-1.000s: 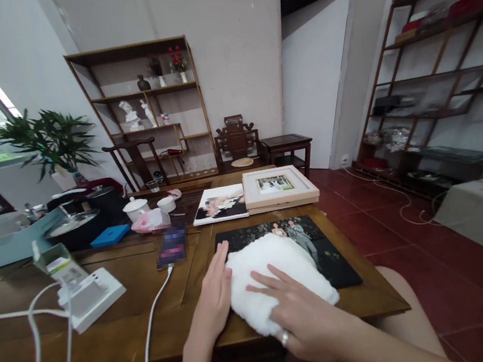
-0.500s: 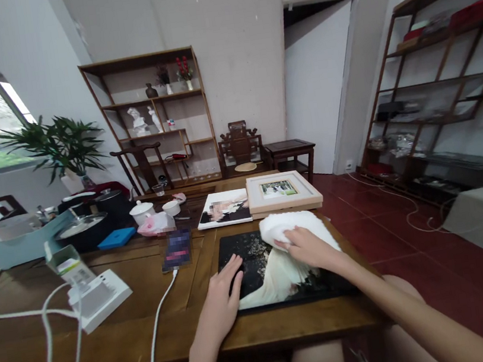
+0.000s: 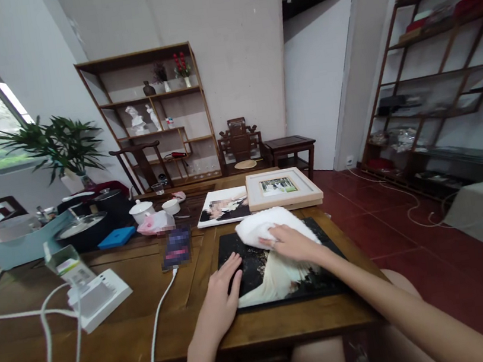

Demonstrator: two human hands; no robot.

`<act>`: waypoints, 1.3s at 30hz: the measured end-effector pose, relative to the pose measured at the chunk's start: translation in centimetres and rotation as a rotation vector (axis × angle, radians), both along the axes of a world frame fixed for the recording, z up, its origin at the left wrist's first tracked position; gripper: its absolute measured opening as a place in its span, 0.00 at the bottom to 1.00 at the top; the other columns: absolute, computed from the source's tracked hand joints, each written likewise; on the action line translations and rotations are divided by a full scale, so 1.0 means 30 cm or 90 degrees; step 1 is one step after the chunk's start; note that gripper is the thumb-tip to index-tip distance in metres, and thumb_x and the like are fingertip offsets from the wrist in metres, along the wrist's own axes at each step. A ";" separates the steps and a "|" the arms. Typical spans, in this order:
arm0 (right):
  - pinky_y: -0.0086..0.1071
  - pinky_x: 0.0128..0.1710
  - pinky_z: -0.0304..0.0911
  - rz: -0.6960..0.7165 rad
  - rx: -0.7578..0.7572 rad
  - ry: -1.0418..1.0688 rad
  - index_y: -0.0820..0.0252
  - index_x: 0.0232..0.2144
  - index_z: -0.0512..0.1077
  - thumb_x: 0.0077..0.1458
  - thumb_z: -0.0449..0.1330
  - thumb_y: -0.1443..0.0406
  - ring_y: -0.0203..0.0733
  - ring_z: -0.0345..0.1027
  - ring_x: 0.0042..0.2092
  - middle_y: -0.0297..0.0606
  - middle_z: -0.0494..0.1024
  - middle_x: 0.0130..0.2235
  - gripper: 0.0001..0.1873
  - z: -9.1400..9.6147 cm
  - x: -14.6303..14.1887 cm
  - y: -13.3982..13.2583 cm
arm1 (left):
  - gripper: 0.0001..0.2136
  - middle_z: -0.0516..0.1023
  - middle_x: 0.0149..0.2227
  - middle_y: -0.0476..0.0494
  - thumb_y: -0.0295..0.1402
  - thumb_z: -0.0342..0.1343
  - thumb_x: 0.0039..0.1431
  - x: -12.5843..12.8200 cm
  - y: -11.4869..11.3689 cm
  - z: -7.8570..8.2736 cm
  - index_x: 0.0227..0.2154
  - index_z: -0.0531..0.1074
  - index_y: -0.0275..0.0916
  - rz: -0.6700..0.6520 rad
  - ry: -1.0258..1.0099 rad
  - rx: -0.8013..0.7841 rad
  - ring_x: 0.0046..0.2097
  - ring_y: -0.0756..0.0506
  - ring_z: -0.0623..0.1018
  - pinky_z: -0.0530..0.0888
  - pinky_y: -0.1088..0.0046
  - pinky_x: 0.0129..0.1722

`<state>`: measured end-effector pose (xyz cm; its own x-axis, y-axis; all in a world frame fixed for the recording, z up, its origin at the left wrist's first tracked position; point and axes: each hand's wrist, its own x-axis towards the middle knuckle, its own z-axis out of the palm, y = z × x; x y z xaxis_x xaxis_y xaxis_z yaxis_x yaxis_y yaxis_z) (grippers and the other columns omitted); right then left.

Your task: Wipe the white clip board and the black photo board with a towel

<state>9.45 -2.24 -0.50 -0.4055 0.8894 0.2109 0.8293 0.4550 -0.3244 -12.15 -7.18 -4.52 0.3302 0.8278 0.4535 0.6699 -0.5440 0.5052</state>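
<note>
A dark photo panel showing a pale flowing dress lies flat on the wooden table in front of me. My left hand rests on its left edge, fingers stretched out and holding nothing. On the panel's upper part, my right hand grips and presses a fluffy white cloth. The cloth and hand hide part of the picture. Just behind the panel are a white-edged photo print and a light wooden picture frame with a small photo in it.
A phone with a white charging cable lies left of the panel. Farther left are a white power strip, an opened small box, a blue box, a lidded white cup and a pan. The table's right edge is close to the panel.
My right hand has slid the white cloth to the left and slightly away from me across the panel. My left hand has stayed in place.
</note>
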 end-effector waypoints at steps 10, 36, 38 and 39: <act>0.40 0.48 0.55 -0.104 0.020 0.017 0.58 0.23 0.64 0.58 0.44 0.58 0.51 0.57 0.54 0.46 0.72 0.43 0.16 -0.054 0.286 -0.116 | 0.17 0.60 0.58 0.38 0.35 0.44 0.60 0.005 0.006 -0.006 0.49 0.66 0.34 0.056 0.016 0.006 0.59 0.43 0.59 0.58 0.61 0.57; 0.39 0.46 0.54 -0.078 0.021 -0.079 0.62 0.27 0.67 0.58 0.44 0.62 0.50 0.61 0.47 0.48 0.73 0.39 0.15 -0.004 0.252 -0.114 | 0.17 0.66 0.54 0.36 0.36 0.44 0.59 -0.002 0.022 -0.020 0.45 0.70 0.34 0.047 0.030 0.024 0.58 0.43 0.61 0.60 0.59 0.56; 0.40 0.48 0.53 -0.041 -0.009 -0.090 0.62 0.26 0.68 0.57 0.45 0.63 0.52 0.58 0.51 0.49 0.71 0.46 0.15 0.013 0.239 -0.220 | 0.17 0.66 0.54 0.36 0.36 0.44 0.59 -0.001 0.022 -0.021 0.45 0.70 0.33 0.046 0.030 0.026 0.58 0.43 0.61 0.60 0.59 0.56; 0.41 0.49 0.52 -0.022 -0.032 -0.087 0.62 0.26 0.68 0.57 0.45 0.63 0.52 0.57 0.53 0.49 0.68 0.50 0.15 0.024 0.234 -0.279 | 0.17 0.66 0.54 0.36 0.36 0.44 0.59 -0.001 0.023 -0.021 0.45 0.70 0.33 0.046 0.031 0.027 0.58 0.43 0.61 0.60 0.59 0.56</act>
